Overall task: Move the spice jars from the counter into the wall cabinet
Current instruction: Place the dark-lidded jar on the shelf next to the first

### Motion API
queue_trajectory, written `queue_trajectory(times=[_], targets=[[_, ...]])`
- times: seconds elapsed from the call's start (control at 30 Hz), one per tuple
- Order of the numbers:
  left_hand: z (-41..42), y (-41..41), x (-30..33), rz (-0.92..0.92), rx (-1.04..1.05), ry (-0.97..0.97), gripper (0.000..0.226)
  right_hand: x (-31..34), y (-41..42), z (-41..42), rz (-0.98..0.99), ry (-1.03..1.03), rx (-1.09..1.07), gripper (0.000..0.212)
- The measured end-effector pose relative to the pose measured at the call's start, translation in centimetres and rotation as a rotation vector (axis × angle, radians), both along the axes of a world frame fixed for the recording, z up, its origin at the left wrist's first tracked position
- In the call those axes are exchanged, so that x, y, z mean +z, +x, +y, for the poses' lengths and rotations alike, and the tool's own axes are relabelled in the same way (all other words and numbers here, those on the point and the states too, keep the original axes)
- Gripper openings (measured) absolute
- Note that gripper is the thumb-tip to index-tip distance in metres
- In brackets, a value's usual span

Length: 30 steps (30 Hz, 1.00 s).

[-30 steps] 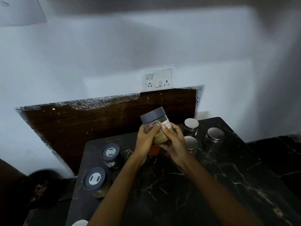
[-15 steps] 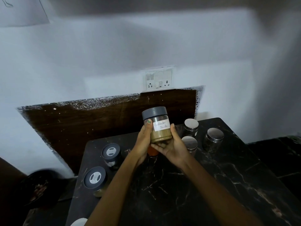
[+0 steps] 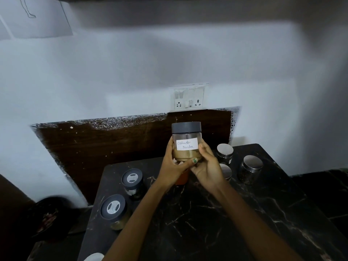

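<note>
Both hands, left hand (image 3: 172, 167) and right hand (image 3: 208, 166), clasp an upright clear grey-lidded jar (image 3: 186, 142) labelled coriander powder above the black marble counter (image 3: 235, 213).

Home kitchen: black marble worktop (image 3: 207, 223) with spice jars (image 3: 251, 166) along its back edge, dark backsplash (image 3: 105, 146), wall sockets (image 3: 188, 97) above.

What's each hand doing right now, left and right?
Left hand: closed around the coriander powder jar, thumb across its lower front.
Right hand: closed on the same jar from the right side, held upright above the counter.
</note>
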<state>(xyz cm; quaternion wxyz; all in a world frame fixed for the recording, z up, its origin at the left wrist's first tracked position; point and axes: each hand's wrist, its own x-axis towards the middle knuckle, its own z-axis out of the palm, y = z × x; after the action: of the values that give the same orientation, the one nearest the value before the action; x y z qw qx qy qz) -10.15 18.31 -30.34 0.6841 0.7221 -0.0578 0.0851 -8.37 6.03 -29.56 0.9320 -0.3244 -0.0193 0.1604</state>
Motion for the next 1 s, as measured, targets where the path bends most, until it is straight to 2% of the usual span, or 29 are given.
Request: queue_trajectory(times=[0.3, 0.43, 0.57, 0.63, 0.7, 0.83, 1.0], targets=[[0.3, -0.2, 0.4, -0.046, 0.003, 0.005, 0.087, 0.3, -0.1, 0.4, 0.018, -0.013, -0.02, 0.051], [0.4, -0.2, 0.9, -0.084, 0.037, 0.028, 0.084, 0.8, -0.1, 0.6, -0.02, -0.159, -0.042, 0.042], [1.3, -0.2, 2.7, -0.137, 0.056, 0.097, 0.087, 2.8, -0.2, 0.9, -0.216, -0.421, -0.096, 0.036], [2.0, 0.1, 4.3, -0.192, 0.133, 0.215, 0.09, 4.7, -0.1, 1.4, -0.33, -0.485, -0.119, 0.037], [3.0, 0.6, 6.5, -0.249, 0.265, 0.35, 0.095, 7.0, 0.2, 2.0, -0.45, -0.524, -0.126, 0.043], [4.8, 1.9, 13.0, -0.376, 0.323, 0.393, 0.097, 12.9, 0.7, 3.6, -0.658, -0.521, -0.12, 0.064], [6.6, 2.4, 21.0, -0.54, 0.505, 0.542, 0.097, 20.5, 1.6, 5.2, -0.878, -0.61, -0.23, 0.073]])
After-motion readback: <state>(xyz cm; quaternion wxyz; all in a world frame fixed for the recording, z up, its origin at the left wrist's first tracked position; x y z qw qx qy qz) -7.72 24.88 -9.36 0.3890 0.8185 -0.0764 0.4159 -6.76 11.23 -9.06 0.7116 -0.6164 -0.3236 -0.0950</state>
